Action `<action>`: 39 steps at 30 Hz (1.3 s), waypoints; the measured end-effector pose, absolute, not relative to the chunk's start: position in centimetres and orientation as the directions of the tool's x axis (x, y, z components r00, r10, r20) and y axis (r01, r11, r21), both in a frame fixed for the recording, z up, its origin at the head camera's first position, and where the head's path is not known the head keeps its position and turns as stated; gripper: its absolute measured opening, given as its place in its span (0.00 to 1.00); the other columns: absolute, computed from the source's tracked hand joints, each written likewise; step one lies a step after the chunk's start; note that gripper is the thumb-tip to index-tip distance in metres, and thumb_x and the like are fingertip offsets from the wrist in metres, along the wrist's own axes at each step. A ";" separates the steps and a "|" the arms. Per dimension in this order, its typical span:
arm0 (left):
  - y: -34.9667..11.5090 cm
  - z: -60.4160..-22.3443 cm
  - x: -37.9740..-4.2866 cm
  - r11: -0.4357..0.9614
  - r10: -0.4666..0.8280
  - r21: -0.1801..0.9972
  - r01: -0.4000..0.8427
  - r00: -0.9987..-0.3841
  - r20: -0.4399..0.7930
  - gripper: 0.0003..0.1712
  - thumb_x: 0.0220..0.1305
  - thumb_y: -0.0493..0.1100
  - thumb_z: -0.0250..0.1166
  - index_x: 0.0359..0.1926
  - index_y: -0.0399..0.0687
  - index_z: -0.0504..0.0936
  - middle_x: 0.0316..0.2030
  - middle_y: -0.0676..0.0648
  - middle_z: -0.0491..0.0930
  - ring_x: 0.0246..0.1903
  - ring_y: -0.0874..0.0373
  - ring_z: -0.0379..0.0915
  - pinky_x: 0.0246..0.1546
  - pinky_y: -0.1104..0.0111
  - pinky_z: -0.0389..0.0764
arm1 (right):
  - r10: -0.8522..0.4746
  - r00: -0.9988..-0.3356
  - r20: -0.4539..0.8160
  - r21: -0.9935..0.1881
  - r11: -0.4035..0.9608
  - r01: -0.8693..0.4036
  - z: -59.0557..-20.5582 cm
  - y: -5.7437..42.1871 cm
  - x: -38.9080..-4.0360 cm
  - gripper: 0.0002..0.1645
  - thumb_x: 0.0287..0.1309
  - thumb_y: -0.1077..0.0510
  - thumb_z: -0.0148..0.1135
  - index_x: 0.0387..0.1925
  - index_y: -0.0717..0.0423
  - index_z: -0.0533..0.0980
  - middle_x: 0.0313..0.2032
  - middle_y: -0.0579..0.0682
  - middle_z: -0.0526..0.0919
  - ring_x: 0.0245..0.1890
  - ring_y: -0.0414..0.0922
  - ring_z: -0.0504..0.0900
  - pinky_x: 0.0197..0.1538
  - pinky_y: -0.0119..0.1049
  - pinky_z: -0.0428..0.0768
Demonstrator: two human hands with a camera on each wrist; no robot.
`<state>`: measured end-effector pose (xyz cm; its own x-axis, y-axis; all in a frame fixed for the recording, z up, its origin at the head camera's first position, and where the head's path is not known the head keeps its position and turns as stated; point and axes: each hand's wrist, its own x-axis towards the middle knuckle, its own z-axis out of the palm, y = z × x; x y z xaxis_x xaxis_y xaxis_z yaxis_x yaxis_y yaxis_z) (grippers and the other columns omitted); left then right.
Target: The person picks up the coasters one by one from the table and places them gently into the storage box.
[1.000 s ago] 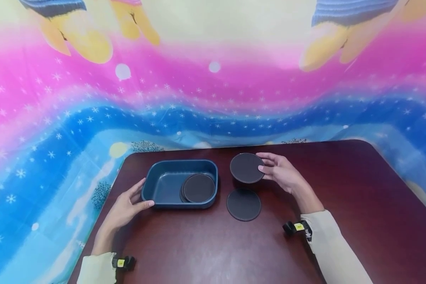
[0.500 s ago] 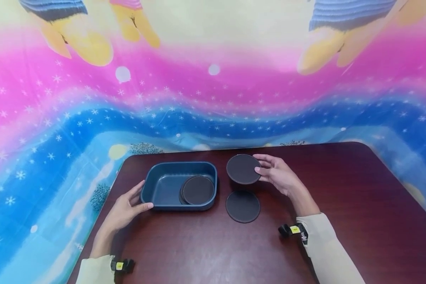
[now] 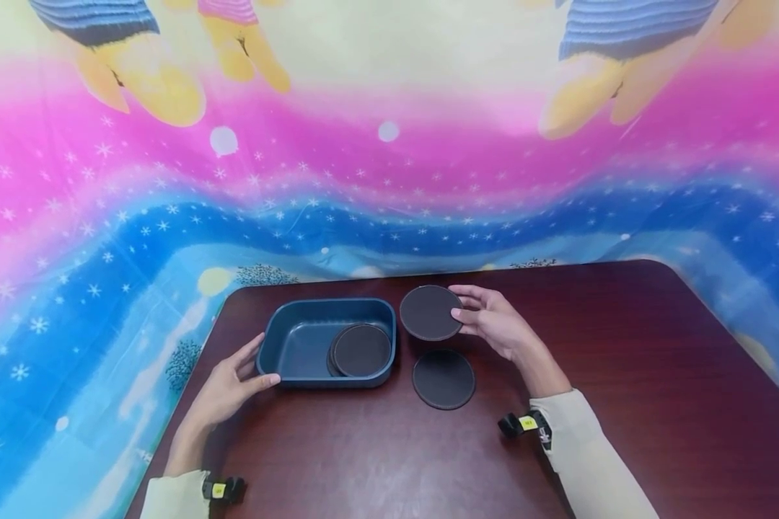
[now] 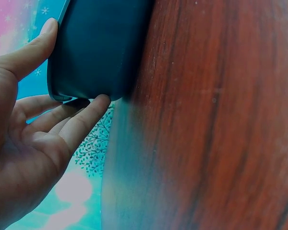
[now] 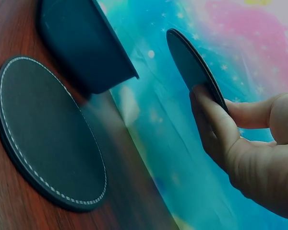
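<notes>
My right hand (image 3: 496, 324) pinches a round black coaster (image 3: 430, 313) by its right edge, thumb on one face and fingers on the other. In the right wrist view that coaster (image 5: 192, 62) is raised off the table. A second coaster (image 3: 444, 379), with pale stitching round its edge in the right wrist view, lies flat below it. To the left stands a dark blue rectangular box (image 3: 327, 383) with overlapping coasters (image 3: 362, 350) at its inner right end. My left hand (image 3: 227, 386) holds the box's left end, thumb at the front rim, fingers against the end wall.
Everything rests on a reddish-brown wooden table (image 3: 363, 454) with rounded far corners. Behind and beside it hangs a colourful printed cloth (image 3: 389, 180). A black wrist camera (image 3: 522, 424) is strapped at my right cuff, and another wrist camera (image 3: 223, 491) at my left.
My right hand has moved left with its coaster, closer to the box's right side. My left hand stays at the box, and the coaster on the table lies where it was.
</notes>
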<state>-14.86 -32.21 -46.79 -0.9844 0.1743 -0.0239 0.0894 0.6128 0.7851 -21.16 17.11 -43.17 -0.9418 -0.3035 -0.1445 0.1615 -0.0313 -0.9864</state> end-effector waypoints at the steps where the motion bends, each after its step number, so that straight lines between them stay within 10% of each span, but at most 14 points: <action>1: -32.2 -46.8 -14.8 0.611 0.173 0.786 0.088 -0.985 -0.025 0.53 0.72 0.49 0.74 0.87 0.47 0.53 0.79 0.30 0.66 0.74 0.32 0.71 0.60 0.52 0.87 | -0.309 -0.940 -0.144 -0.986 -0.035 0.162 -43.2 16.9 -21.2 0.37 0.78 0.69 0.56 0.82 0.64 0.58 0.70 0.67 0.73 0.46 0.37 0.90 0.52 0.30 0.89; 39: -32.0 -46.7 -14.8 0.600 0.167 0.796 0.079 -0.985 -0.029 0.54 0.71 0.49 0.75 0.87 0.47 0.53 0.79 0.30 0.65 0.74 0.33 0.70 0.60 0.53 0.87 | -0.318 -0.938 -0.141 -0.986 -0.045 0.163 -43.5 10.6 -20.9 0.36 0.77 0.68 0.58 0.81 0.62 0.62 0.68 0.68 0.77 0.44 0.39 0.90 0.50 0.31 0.89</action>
<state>-14.76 -31.98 -46.72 -0.9855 0.1674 -0.0287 0.0788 0.5999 0.7962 -20.88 10.56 -43.53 -0.9377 -0.3178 -0.1406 0.1631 -0.0450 -0.9856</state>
